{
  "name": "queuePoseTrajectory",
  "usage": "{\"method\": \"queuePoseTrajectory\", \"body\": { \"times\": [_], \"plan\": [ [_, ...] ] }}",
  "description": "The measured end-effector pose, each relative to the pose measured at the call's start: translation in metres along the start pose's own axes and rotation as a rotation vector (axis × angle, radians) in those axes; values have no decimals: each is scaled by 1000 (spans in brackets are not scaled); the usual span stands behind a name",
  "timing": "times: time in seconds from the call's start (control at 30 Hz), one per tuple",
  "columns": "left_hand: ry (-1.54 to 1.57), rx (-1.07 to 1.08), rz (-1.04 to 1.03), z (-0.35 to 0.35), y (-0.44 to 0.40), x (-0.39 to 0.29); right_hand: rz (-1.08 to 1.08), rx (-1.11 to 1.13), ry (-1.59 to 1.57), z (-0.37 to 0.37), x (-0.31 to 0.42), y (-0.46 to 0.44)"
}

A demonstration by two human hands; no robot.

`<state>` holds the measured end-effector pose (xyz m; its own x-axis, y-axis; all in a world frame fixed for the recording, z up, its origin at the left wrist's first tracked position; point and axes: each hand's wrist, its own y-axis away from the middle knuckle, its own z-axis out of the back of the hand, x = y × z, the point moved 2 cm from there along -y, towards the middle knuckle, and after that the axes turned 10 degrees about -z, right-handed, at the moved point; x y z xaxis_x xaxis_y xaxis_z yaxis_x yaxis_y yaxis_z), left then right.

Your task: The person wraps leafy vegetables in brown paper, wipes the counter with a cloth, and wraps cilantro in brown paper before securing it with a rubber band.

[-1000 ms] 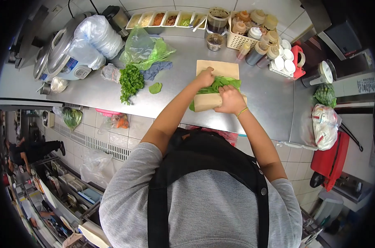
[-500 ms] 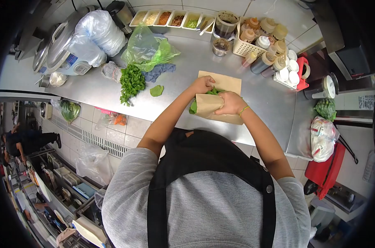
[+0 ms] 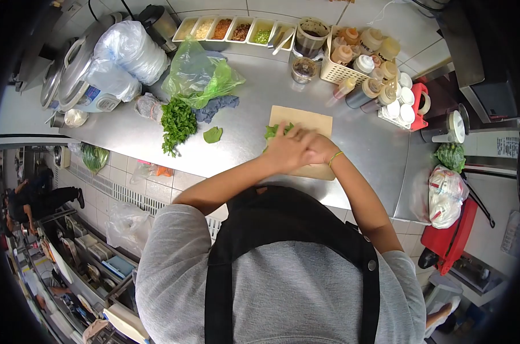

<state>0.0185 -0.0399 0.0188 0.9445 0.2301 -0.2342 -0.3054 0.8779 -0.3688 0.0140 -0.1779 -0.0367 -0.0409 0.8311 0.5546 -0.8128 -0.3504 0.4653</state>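
My left hand (image 3: 287,153) lies over the bundle on the counter, its fingers stretched out and slightly blurred. Against it is my right hand (image 3: 323,148), wearing a thin yellow band at the wrist; its fingers overlap the left hand and are partly hidden. Beneath both hands is a sheet of brown paper (image 3: 308,116), its far part flat and its near edge showing below my palms. Green leaves (image 3: 271,132) stick out beside my left fingers. What lies under the palms is hidden. A single loose leaf (image 3: 212,135) rests on the counter to the left.
Herbs (image 3: 178,125), a green plastic bag (image 3: 202,80) and a grey cloth (image 3: 217,108) lie left on the steel counter (image 3: 254,86). Topping trays (image 3: 237,30) line the back. A basket of sauce bottles (image 3: 337,73) stands back right. Another person (image 3: 39,198) is far left.
My left hand has come down from the paper's far side onto the bundle and now meets my right hand. The folded paper flap, visible before, is covered by the hands.
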Motion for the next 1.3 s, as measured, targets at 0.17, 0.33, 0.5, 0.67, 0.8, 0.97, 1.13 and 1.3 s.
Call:
{"method": "queuePoseTrajectory", "body": {
  "times": [0.17, 0.33, 0.5, 0.67, 0.8, 0.97, 1.13, 1.3],
  "plan": [
    [278, 188, 390, -46, 29, 21, -148, -55, 37, 6, 26, 20],
    [261, 166, 359, -50, 35, 25, -144, -470, 249, -5, 54, 51],
    [183, 119, 331, -47, 33, 21, -28, -716, 622, -63, 49, 77],
    [325, 289, 443, -40, 22, 26, -73, -883, 772, -74, 40, 68],
    [340, 275, 453, -43, 27, 28, -135, -893, 764, -79, 37, 68],
    [-51, -96, 233, -6, 42, -3, -187, -831, 587, -53, 46, 69],
    [24, -71, 164, -9, 30, 23, -162, -746, 509, -30, 43, 62],
    [193, 143, 238, -8, -9, 48, -235, -597, 325, -10, 26, 54]
  ]
}}
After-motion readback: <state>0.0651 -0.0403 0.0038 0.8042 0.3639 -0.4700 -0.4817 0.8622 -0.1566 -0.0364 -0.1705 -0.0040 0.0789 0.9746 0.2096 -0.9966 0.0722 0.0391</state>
